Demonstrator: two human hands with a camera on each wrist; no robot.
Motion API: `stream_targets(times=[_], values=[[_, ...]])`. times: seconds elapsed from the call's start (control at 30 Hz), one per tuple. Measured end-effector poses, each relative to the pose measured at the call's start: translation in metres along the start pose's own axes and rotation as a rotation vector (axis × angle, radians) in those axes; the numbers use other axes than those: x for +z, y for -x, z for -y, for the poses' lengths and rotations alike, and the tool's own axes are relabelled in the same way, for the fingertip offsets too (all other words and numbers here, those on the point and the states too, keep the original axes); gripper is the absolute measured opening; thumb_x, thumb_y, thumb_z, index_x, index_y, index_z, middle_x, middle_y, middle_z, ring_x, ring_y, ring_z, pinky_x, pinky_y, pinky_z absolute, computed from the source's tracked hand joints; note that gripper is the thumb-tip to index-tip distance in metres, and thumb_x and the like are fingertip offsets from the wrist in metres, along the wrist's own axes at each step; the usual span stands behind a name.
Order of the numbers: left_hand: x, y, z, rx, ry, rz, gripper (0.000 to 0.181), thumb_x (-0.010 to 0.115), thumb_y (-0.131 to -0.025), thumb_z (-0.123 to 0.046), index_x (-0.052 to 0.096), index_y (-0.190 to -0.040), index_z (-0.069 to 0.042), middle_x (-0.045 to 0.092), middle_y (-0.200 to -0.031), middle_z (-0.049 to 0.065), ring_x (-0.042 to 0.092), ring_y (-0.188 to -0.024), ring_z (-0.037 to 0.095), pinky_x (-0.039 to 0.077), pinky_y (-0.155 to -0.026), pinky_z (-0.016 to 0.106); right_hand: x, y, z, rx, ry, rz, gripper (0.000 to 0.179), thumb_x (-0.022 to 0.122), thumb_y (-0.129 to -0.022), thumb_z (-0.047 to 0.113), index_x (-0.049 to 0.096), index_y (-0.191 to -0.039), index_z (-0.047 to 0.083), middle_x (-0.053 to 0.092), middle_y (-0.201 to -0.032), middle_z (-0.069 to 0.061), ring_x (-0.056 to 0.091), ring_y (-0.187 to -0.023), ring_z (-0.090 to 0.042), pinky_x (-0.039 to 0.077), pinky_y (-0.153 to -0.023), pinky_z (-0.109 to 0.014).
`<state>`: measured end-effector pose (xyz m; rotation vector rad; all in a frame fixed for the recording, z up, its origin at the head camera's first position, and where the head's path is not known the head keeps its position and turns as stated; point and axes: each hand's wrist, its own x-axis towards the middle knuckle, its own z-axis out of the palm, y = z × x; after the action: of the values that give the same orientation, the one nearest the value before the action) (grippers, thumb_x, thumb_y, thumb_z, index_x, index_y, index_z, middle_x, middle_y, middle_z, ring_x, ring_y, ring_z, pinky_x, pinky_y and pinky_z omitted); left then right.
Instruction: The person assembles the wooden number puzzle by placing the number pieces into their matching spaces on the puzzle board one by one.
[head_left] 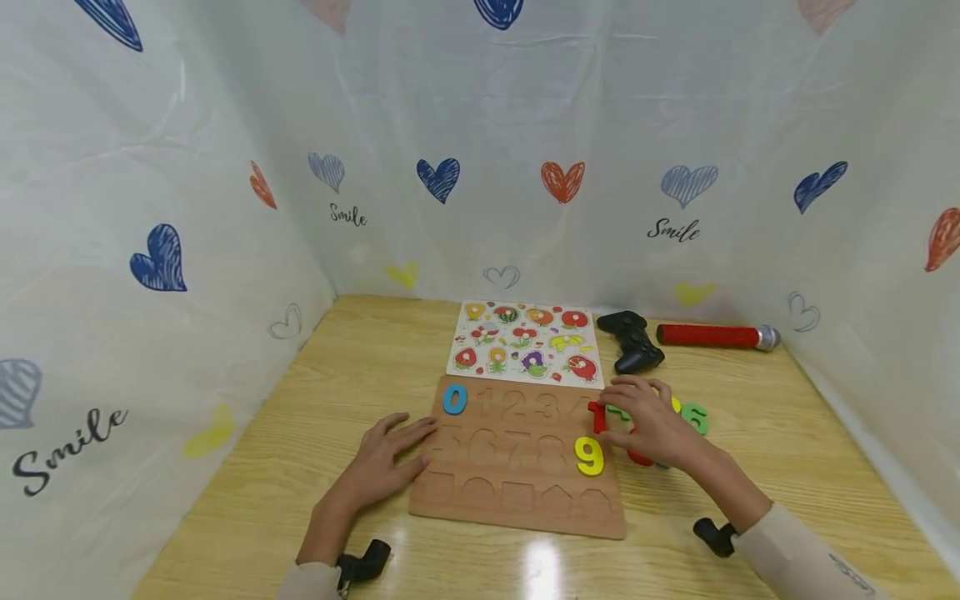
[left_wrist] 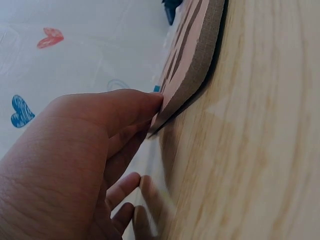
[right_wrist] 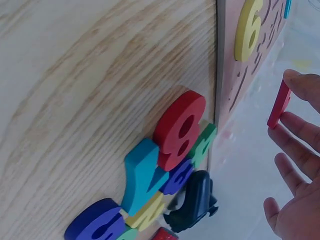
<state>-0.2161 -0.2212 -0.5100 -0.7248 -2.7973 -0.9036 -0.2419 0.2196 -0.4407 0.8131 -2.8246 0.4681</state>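
Wooden table (head_left: 360, 358), right hand (head_left: 651, 421) pinching red piece (head_left: 597, 419), left hand (head_left: 381, 460) loosely spread, touching board (head_left: 517, 517)

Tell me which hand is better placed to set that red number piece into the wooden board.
Your right hand, I'd say: it pinches the red number piece, which looks like a 1, near the right edge of the wooden board. Your left hand touches its left edge, perhaps better for steadying.

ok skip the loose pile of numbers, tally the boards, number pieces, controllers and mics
Boards: 2 (brown number board, fruit board)
Number pieces: 3 (blue 0, yellow 9, red 1 in the right hand)
Controllers: 1 (black controller)
Mics: 1 (red mic)
Total: 7
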Motion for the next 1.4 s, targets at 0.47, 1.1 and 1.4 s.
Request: stream_targets(times=[0.47,1.1,1.4], values=[[0.002,0.000,0.003,-0.023,-0.001,0.018,0.053,0.065,-0.097,-0.038,0.056,-0.146,-0.021,0.050,-0.150,-0.005,0.030,-0.142,0.037,0.020,-0.107,0.067,0.001,-0.025,0.011,-0.066,0.013,-0.002,0.044,0.089,-0.077,0.024,0.073,-0.114,0.007,0.067,-0.121,-0.011,0.045,-0.126,-0.037,0.020,-0.099,-0.064],[0.001,0.000,0.003,-0.037,-0.008,0.035,0.053,0.064,-0.097,-0.041,0.056,-0.146,-0.022,0.049,-0.150,-0.007,0.029,-0.143,0.036,0.021,-0.107,0.066,0.009,-0.058,0.032,-0.140,-0.008,0.019,0.042,0.087,-0.079,0.023,0.072,-0.115,0.008,0.066,-0.123,-0.010,0.043,-0.130,-0.036,0.019,-0.102,-0.064],[0.001,0.000,0.003,-0.027,0.007,0.027,0.053,0.065,-0.097,-0.039,0.056,-0.146,-0.021,0.050,-0.150,-0.006,0.029,-0.143,0.036,0.020,-0.107,0.065,0.017,-0.070,0.041,-0.176,-0.023,0.015,0.040,0.087,-0.079,0.023,0.073,-0.114,0.009,0.066,-0.120,-0.008,0.045,-0.126,-0.033,0.020,-0.099,-0.062]])
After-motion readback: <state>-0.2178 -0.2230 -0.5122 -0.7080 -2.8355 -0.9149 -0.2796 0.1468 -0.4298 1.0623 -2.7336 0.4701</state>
